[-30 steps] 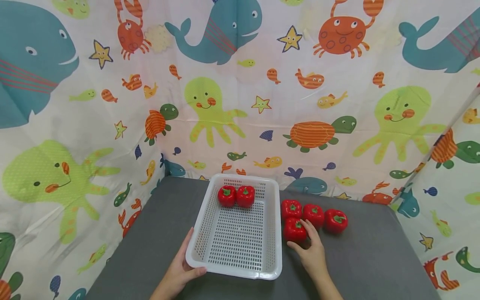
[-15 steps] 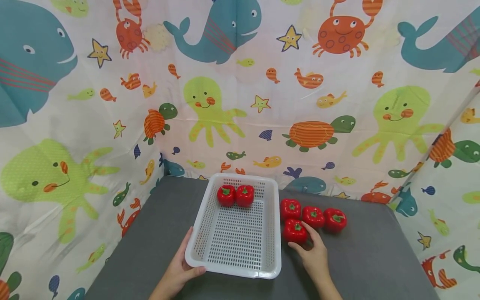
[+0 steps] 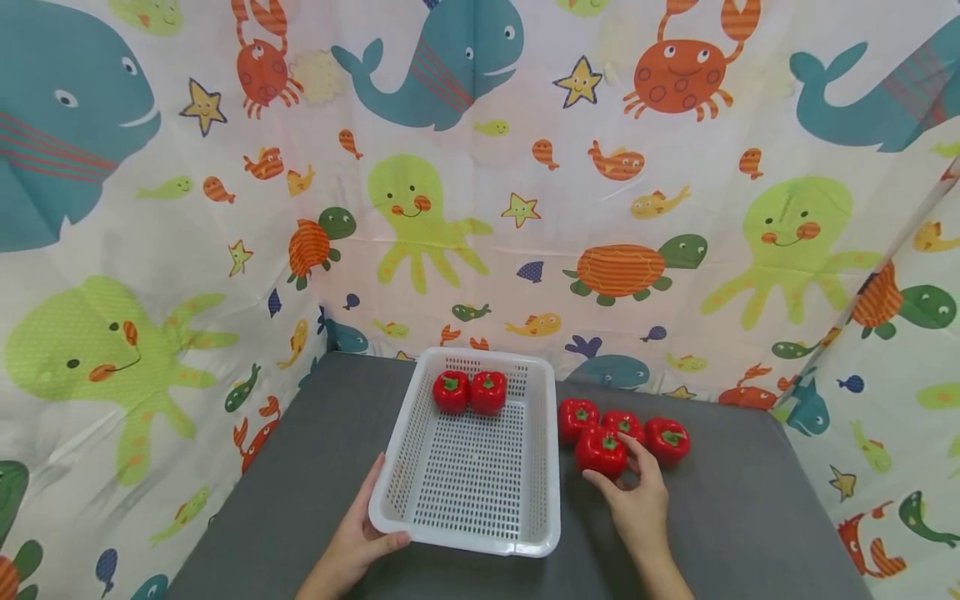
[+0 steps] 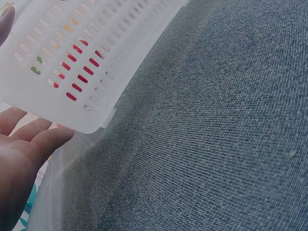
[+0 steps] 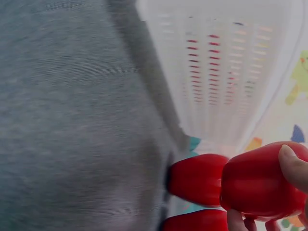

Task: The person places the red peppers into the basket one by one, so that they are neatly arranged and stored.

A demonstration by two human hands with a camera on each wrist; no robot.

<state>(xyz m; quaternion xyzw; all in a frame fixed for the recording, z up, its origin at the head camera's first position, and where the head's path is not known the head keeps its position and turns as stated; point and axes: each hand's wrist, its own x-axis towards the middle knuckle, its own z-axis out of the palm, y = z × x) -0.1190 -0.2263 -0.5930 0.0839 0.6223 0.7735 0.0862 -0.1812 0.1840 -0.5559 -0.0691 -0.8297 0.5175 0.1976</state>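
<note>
My right hand (image 3: 637, 498) holds a red bell pepper (image 3: 601, 451) between thumb and fingers. In the right wrist view this held pepper (image 5: 262, 183) is raised off the table. Beside and behind it three more red bell peppers stand: one by the basket (image 3: 577, 419), one partly hidden (image 3: 624, 422) and one at the right (image 3: 667, 442). My left hand (image 3: 354, 537) grips the near left corner of a white perforated plastic basket (image 3: 467, 543), thumb at the front and fingers along the left side. Two red peppers, a left one (image 3: 451, 393) and a right one (image 3: 488, 394), sit at its far end.
The basket stands on a dark grey cloth-covered table (image 3: 720, 517). A white curtain (image 3: 510, 275) printed with sea animals rises behind the table and along its left and right sides.
My right hand has lifted the near pepper off the table and moved it slightly right and up, in front of the other loose peppers. My left hand and the basket have stayed put.
</note>
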